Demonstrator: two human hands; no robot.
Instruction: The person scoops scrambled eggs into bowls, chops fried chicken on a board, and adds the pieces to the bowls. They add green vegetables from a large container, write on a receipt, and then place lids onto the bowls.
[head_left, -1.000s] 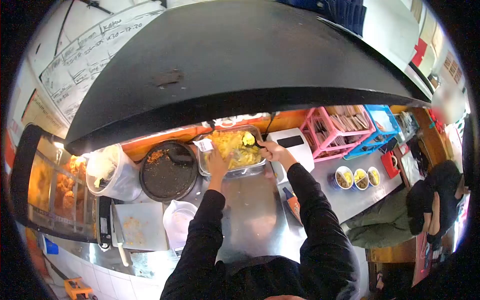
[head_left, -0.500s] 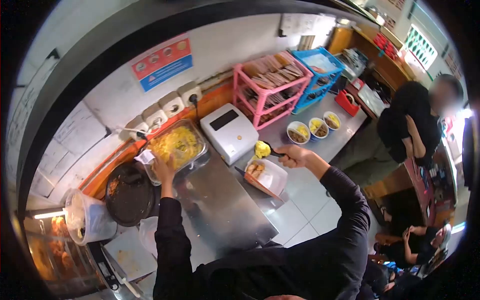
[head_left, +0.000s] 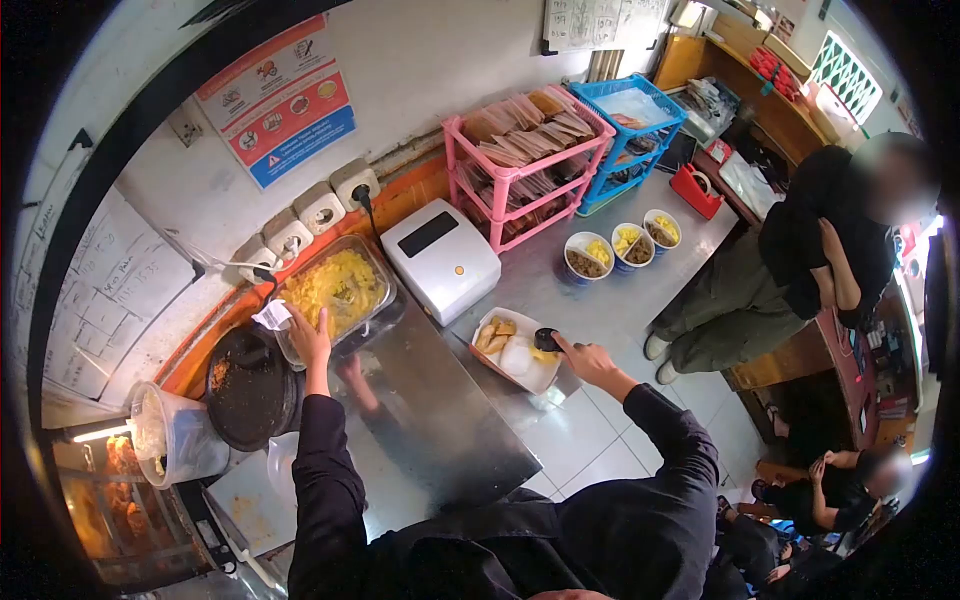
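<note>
My left hand [head_left: 312,338] is at the near left edge of a clear tub [head_left: 384,284] of yellow scrambled egg [head_left: 335,285], its fingers apart, with a small white paper [head_left: 273,316] by the fingertips. My right hand [head_left: 590,362] grips a black spoon [head_left: 547,340], whose bowl is tipped down over the right side of a white paper box [head_left: 537,381]. Inside the box lie golden-brown pieces [head_left: 494,335], white rice [head_left: 517,356] and some yellow egg beside the spoon.
A white device [head_left: 441,262] stands behind the box. Three filled cups [head_left: 584,258] are farther right, near pink [head_left: 507,190] and blue racks [head_left: 640,130]. A black round pan [head_left: 250,390] and plastic bucket [head_left: 190,445] are at left. A person [head_left: 800,240] stands at right; others sit lower right.
My right hand has lowered the spoon from above the box's back edge to its right side, and the egg has left the spoon's top. The camera view has shifted. My left hand remains by the tub.
</note>
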